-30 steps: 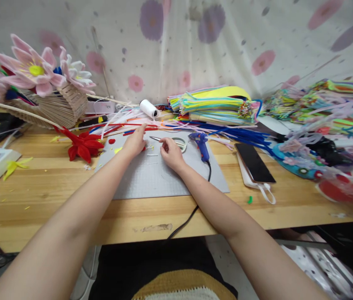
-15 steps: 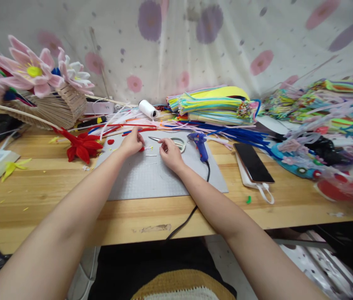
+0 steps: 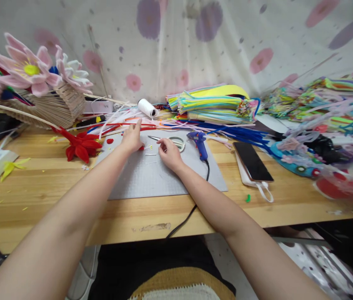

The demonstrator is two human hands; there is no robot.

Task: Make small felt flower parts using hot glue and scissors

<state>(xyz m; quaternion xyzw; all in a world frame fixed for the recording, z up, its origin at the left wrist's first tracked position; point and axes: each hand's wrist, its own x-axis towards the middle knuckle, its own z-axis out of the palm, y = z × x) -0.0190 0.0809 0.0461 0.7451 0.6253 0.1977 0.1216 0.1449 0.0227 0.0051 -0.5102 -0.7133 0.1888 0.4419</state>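
Note:
My left hand (image 3: 132, 138) reaches to the back edge of the grey cutting mat (image 3: 145, 183), its fingers stretched toward loose red pipe cleaners (image 3: 151, 126). A small red piece (image 3: 141, 148) lies partly hidden beside that hand. My right hand (image 3: 169, 154) rests on the mat with curled fingers, in front of the scissors (image 3: 178, 143); whatever it holds, if anything, is hidden. Between the hands lie small yellow-tipped stems (image 3: 149, 147) and thin white pieces (image 3: 150, 155). Another red piece (image 3: 110, 141) sits at the mat's left.
A blue glue gun (image 3: 199, 143) lies on the mat's right, its cord running off the front edge. Farther right is a phone (image 3: 252, 161). Pipe cleaner bundles (image 3: 212, 106) and a white thread spool (image 3: 147, 108) stand behind. A red flower (image 3: 82, 146) lies left.
My left hand's fingers have stretched out farther toward the back, over the pipe cleaners. My right hand has stayed in nearly the same place. The view has shifted slightly.

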